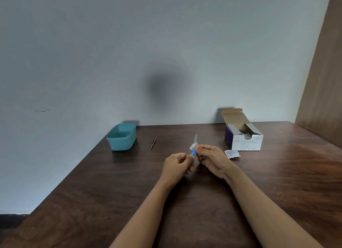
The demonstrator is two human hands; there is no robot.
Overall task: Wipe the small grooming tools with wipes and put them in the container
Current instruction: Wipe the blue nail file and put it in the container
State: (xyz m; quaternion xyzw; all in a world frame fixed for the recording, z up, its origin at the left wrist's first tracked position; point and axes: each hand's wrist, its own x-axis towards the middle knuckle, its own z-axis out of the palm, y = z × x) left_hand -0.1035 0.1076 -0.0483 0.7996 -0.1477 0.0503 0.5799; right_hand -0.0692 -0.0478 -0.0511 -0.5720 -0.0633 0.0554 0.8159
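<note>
The left hand (177,164) has its fingers curled round the low end of a blue-handled tool (193,152), so the metal tip stands free above them. The right hand (212,158) pinches a white wipe (192,146) against the tool just above the left fingertips, thumb and forefinger pressed together, placed, I'd guess, to be drawn up the blade. Tweezers (153,142) lie beyond the left fingers, and the teal container (122,145) sits further out past them. The open swab box (244,143) and a torn wrapper (232,153) lie just beyond the right knuckles.
</note>
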